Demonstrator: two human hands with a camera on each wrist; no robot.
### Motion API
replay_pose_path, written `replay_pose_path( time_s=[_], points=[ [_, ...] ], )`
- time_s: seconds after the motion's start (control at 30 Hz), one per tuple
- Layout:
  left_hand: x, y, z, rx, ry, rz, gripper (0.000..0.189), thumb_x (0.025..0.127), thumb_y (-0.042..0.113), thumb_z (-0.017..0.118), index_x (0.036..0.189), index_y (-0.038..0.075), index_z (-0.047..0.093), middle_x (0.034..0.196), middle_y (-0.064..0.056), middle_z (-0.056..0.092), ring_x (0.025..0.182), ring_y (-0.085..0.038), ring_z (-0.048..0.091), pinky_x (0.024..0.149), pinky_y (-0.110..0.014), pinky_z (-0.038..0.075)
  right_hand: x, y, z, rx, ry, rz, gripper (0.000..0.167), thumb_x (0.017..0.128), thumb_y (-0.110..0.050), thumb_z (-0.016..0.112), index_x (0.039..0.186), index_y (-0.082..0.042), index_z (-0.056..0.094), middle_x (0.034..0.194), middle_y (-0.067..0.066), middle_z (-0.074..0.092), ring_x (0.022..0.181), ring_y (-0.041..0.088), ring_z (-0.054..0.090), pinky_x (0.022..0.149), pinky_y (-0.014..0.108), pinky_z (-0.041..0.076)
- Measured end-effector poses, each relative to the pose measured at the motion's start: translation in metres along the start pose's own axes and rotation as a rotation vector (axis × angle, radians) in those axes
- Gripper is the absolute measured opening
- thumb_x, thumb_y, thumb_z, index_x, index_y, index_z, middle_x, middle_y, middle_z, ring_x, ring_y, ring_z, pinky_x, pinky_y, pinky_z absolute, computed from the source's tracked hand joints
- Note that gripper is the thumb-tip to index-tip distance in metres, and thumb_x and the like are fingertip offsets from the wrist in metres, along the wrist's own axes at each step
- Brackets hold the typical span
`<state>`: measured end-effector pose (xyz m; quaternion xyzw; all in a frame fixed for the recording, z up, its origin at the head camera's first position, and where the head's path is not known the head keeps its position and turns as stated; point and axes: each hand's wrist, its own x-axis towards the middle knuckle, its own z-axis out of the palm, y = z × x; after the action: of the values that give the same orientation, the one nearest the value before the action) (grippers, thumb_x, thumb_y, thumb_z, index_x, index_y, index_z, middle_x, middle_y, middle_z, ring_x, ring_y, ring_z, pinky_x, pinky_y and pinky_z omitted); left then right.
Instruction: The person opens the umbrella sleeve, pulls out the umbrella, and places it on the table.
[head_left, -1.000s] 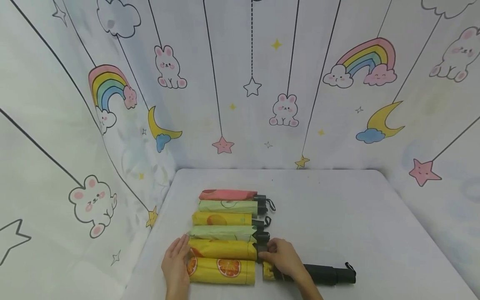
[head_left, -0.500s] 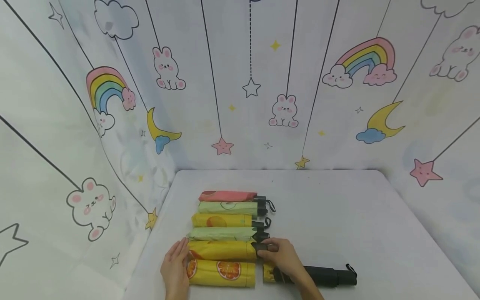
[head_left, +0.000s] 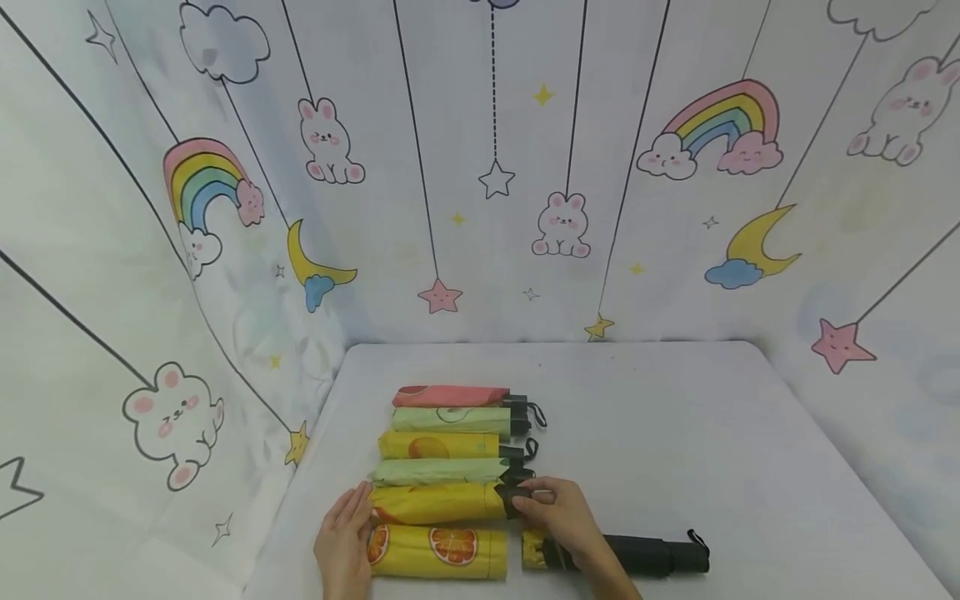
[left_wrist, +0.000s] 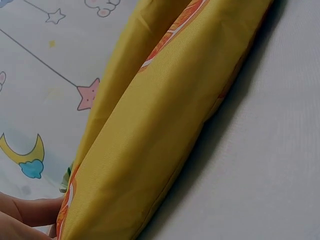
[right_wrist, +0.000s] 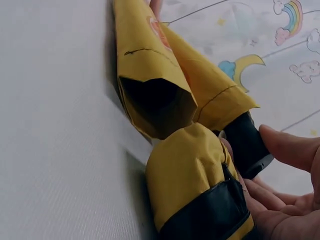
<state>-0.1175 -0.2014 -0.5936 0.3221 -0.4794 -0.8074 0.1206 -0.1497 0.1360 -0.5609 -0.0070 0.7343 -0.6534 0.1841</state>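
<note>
In the head view, my right hand (head_left: pixel 566 515) pinches the black handle (right_wrist: pixel 245 142) of a folded yellow umbrella (head_left: pixel 435 503), the nearest in a stacked row. My left hand (head_left: pixel 343 533) rests with fairly straight fingers against the left ends of that umbrella and a yellow sleeve (head_left: pixel 472 557) printed with orange slices. The right wrist view shows the sleeve's dark, hollow mouth. A black folded umbrella (head_left: pixel 641 553) with a yellow end lies beneath my right forearm, its yellow end close to the sleeve's mouth.
Behind lie more covered folding umbrellas: green (head_left: pixel 442 472), yellow (head_left: pixel 405 445), green (head_left: pixel 420 419) and red (head_left: pixel 457 397), black handles to the right. The white table (head_left: pixel 675 433) meets a cartoon-printed cloth wall (head_left: pixel 420 167) at its back and sides.
My right hand has shifted the held umbrella's handle end slightly away from me, closer to the green umbrella behind it. The left hand stays in place. The head view has shifted slightly.
</note>
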Motion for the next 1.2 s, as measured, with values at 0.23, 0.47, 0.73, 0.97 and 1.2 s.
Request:
replay_pose_path(
  time_s=[0.23,0.47,0.73,0.97,1.2],
  points=[
    [0.0003,0.0007,-0.0020,0.028,-0.004,-0.014,0.067,0.104,0.006,0.064,0.160,0.000,0.029,0.157,-0.017,0.046,0.118,-0.002,0.066,0.104,-0.022,0.052,-0.0009,-0.0013,0.0007,0.088,0.026,0.076,0.058,0.090,-0.024,0.084,0.130,0.012,0.062,0.110,0.024,0.075,0.089,0.035,0.078,0.077,0.040,0.066],
    [-0.0009,0.0001,-0.0014,0.031,-0.007,0.003,0.067,0.103,0.008,0.066,0.159,-0.001,0.030,0.154,-0.014,0.052,0.117,-0.002,0.066,0.103,-0.022,0.053,-0.0016,-0.0044,0.0010,0.108,0.057,0.102,0.057,0.090,-0.025,0.084,0.129,0.012,0.063,0.109,0.023,0.076,0.088,0.034,0.078,0.077,0.040,0.066],
    [-0.0007,0.0003,-0.0041,0.029,-0.019,0.006,0.066,0.103,0.005,0.065,0.159,-0.001,0.031,0.146,-0.007,0.059,0.115,-0.001,0.067,0.103,-0.022,0.053,-0.0015,-0.0042,0.0002,0.113,0.075,0.098,0.054,0.091,-0.022,0.083,0.128,0.012,0.064,0.106,0.021,0.077,0.086,0.035,0.078,0.076,0.041,0.066],
    [0.0004,0.0009,-0.0055,0.038,-0.008,0.002,0.066,0.103,0.006,0.066,0.159,0.000,0.032,0.143,-0.003,0.062,0.114,-0.001,0.067,0.102,-0.022,0.053,-0.0026,-0.0019,-0.0018,0.141,0.063,0.079,0.052,0.093,-0.020,0.082,0.128,0.013,0.063,0.107,0.023,0.077,0.087,0.037,0.078,0.077,0.043,0.066],
    [-0.0021,0.0017,-0.0042,0.018,0.001,0.021,0.066,0.102,0.004,0.066,0.158,-0.002,0.033,0.123,0.009,0.072,0.110,0.000,0.069,0.099,-0.020,0.055,-0.0059,-0.0054,-0.0057,0.135,0.058,0.066,0.055,0.093,-0.023,0.081,0.129,0.014,0.063,0.107,0.024,0.076,0.088,0.038,0.078,0.078,0.044,0.066]
  ],
)
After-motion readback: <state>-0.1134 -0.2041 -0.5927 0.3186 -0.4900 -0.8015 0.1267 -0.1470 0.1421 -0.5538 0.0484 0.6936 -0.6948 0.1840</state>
